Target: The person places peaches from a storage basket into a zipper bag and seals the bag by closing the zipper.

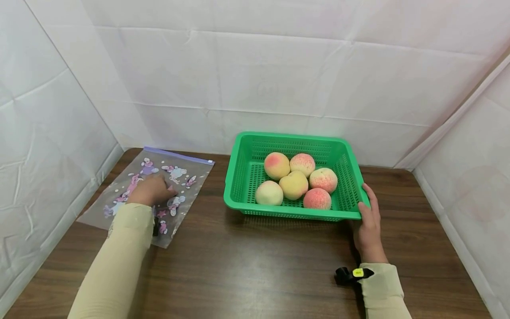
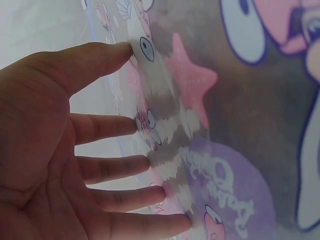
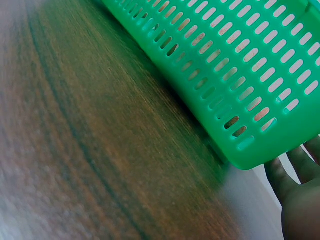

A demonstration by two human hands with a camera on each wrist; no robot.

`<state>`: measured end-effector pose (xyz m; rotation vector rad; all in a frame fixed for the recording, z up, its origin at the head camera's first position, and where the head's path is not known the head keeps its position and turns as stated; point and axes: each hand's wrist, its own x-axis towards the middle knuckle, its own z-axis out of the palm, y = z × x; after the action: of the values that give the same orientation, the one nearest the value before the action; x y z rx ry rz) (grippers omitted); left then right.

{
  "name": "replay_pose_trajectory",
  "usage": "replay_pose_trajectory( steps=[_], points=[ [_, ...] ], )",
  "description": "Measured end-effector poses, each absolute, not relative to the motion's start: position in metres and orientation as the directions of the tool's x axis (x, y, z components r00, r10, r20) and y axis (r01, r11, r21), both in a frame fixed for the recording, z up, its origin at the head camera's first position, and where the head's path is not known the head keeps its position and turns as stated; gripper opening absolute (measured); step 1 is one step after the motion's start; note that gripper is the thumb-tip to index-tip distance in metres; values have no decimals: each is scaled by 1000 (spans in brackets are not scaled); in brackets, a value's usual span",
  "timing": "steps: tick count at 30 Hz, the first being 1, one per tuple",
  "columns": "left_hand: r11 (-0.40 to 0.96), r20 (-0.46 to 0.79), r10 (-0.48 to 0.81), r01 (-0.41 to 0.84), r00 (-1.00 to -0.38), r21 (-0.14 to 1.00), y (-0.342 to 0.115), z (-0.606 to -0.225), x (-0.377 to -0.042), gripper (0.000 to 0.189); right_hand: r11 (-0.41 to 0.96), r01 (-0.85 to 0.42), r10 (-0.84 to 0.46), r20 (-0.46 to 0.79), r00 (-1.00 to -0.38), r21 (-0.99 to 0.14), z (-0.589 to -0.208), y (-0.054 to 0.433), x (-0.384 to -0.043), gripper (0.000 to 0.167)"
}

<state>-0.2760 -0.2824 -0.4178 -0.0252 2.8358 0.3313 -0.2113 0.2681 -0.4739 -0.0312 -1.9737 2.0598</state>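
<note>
Beige sleeve (image 1: 115, 266) is ending in left hand (image 1: 149, 190), fingers (image 2: 112, 169) spread, touching slider bag (image 1: 177, 175), seemingly unfilled, left of green basket (image 1: 295, 212). Right hand (image 1: 368, 228) is gripping basket rim; six peaches (image 1: 294, 185) are sitting inside.

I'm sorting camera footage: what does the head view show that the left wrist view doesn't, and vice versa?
Only the head view shows the green basket, its six peaches and the right hand. Only the left wrist view shows the palm of the left hand and lettering on a purple patch. Both show the left hand, the printed bag and a pink star on it.
</note>
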Motion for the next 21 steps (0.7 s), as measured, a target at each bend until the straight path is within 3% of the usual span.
replay_pose_trajectory(
  steps=[10,21],
  points=[
    [972,-285,49,-19,-957,232,-289,-421,-278,43,-17,-187,216,179,-960,-982,-475,268,-211,51],
    [973,-301,61,-12,-952,232,-291,-419,-276,57,-15,-178,227,170,-959,-984,-473,268,-211,51]
  ],
)
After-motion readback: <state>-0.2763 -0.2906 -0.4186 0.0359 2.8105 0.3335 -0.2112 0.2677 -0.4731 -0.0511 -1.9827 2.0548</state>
